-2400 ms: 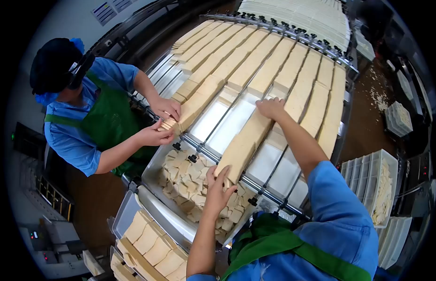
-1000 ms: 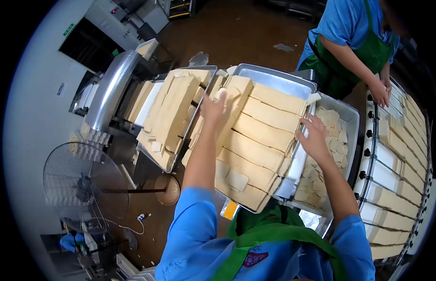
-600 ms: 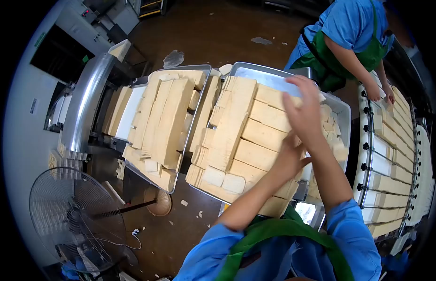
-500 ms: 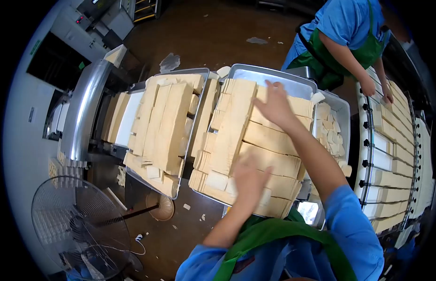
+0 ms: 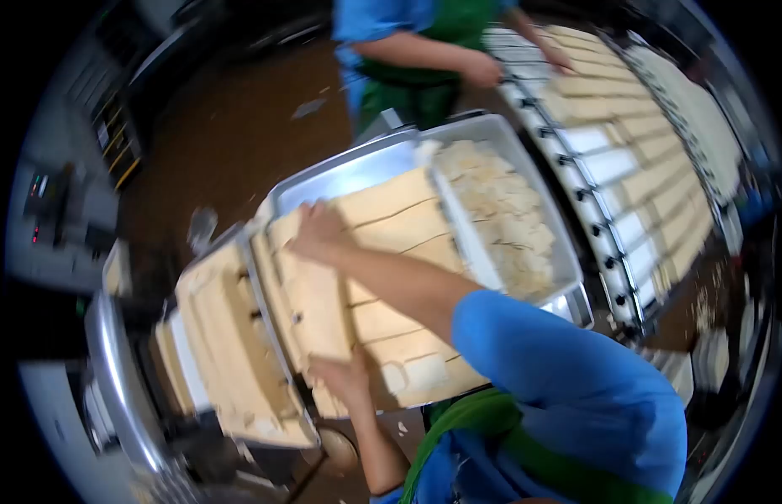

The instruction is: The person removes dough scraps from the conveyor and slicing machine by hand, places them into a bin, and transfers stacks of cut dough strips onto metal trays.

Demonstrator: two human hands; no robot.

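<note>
A long pale-yellow slab of sheet-like material (image 5: 317, 302) lies lengthwise on the left part of a metal tray (image 5: 300, 190). My right hand (image 5: 317, 233) grips its far end, fingers bent over the edge. At the near end, my left hand (image 5: 344, 378) holds the slab between thumb and fingers, somewhat blurred. Flat strips of the same material (image 5: 399, 244) lie side by side right of the slab, with dark gaps between them. A few small white pieces (image 5: 426, 370) rest on the strips near my body.
A bin of broken pieces (image 5: 500, 214) adjoins the tray on the right. To the left stands another tray of stacked slabs (image 5: 227, 336). Across from me, a co-worker's hands (image 5: 481, 69) are at a conveyor with rows of strips (image 5: 651, 143).
My view has swung to the right. Both hands have moved leftward from over the flat strips onto the two ends of the long slab and closed on it.
</note>
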